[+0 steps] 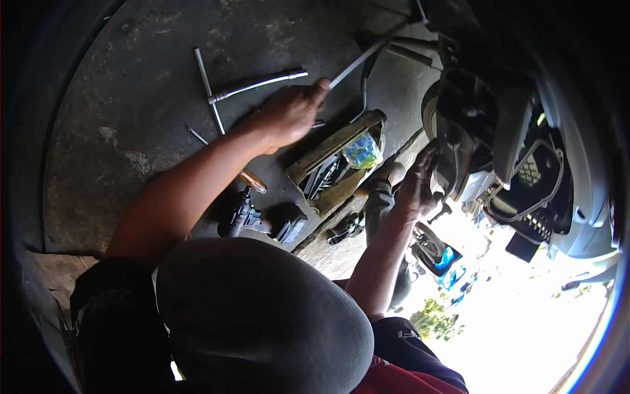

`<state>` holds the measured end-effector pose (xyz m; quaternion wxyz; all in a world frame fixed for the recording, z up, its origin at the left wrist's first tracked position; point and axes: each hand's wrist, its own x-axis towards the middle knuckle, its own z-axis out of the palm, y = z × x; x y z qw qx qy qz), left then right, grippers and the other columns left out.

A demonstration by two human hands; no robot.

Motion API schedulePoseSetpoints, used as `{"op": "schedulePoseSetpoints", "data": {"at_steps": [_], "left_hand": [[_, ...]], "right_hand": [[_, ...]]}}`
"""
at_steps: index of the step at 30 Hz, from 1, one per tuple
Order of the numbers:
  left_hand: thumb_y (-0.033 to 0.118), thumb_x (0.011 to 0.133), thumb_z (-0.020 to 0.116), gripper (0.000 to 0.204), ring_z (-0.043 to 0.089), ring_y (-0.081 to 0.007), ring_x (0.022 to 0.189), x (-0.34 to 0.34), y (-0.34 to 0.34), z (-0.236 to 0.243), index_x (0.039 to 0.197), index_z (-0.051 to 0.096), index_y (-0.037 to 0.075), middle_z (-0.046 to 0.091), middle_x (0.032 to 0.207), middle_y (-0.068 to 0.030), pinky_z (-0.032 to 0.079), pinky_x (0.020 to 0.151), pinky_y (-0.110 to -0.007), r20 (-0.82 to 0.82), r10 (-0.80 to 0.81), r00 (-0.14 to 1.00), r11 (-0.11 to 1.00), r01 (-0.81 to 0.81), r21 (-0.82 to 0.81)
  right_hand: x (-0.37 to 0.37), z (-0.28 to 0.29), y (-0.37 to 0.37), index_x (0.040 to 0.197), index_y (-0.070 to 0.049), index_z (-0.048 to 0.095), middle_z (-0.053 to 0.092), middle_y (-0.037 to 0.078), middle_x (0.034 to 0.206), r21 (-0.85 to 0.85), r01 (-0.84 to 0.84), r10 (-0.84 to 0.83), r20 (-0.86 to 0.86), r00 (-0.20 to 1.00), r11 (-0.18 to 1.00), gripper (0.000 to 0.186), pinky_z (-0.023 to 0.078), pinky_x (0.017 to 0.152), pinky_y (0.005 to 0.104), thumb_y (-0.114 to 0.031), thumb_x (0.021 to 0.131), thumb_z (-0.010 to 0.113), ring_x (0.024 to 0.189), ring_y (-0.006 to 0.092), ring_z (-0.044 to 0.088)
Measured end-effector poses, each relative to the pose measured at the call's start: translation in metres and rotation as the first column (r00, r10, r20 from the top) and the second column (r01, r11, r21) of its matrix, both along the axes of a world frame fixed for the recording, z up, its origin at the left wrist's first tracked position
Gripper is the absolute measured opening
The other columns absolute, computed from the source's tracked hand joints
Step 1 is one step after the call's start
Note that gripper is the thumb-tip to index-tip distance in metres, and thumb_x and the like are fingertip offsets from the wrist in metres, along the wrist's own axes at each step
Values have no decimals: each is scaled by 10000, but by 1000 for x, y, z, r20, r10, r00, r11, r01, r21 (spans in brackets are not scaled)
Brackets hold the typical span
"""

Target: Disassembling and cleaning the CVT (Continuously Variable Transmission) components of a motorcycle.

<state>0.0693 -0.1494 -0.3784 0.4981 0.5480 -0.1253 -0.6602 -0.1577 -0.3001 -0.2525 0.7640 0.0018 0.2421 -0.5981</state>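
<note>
My left hand (294, 118) is closed, its thumb and finger at the near end of a thin metal rod (361, 60) that slants up to the right. On the dark floor beside it lies a chrome T-handle wrench (252, 85). My right hand (417, 187) rests against the underside of a motorcycle (469, 111), its fingers stretched upward along a dark part and its thumb apart. Some of its fingertips are in shadow. Between the two hands stands a worn tool tray (308, 167) holding dark tools and a blue-green plastic packet (362, 151).
A cordless power tool (246, 218) with a dark battery lies below my left forearm, near a wooden-handled tool (253, 182). A grey cap (262, 315) covers the lower middle of the view. Pale motorcycle bodywork (587, 217) curves along the right, above glaring daylight.
</note>
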Motion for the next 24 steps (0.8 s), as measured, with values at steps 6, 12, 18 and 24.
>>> {"op": "schedulePoseSetpoints", "data": {"at_steps": [6,12,18,24], "left_hand": [[444,1079,242,553,585,-486,983,21,82,-14,1253,572,34,615,985,-317,437,865,-529,689,-217,692,972,85,221],[426,976,576,595,478,-484,1257,9,112,15,1396,451,24,488,1326,-305,413,1036,-500,918,-236,320,970,18,243],[517,924,656,828,558,-297,1220,21,-47,105,1481,336,-6,529,1335,-188,431,1048,-444,343,140,929,940,-16,-341],[589,899,644,907,531,-323,1242,12,-149,125,1524,278,43,492,1384,-162,421,1061,-513,-184,167,969,851,-236,-470]], "right_hand": [[-26,-5,21,1498,-4,319,409,222,1492,-27,305,-303,-215,928,952,850,336,1138,601,-648,950,411,1397,386,397],[-89,-6,25,1407,14,418,497,189,1407,-254,-42,34,-34,999,966,754,363,1121,568,-571,947,535,1307,340,475],[-92,80,4,1263,-41,591,662,184,1120,54,-310,278,-608,744,949,702,444,831,399,-654,929,518,981,273,604],[-91,85,-16,991,10,665,605,63,667,152,-333,224,-956,190,931,522,256,390,227,-492,1011,520,420,75,374]]}}
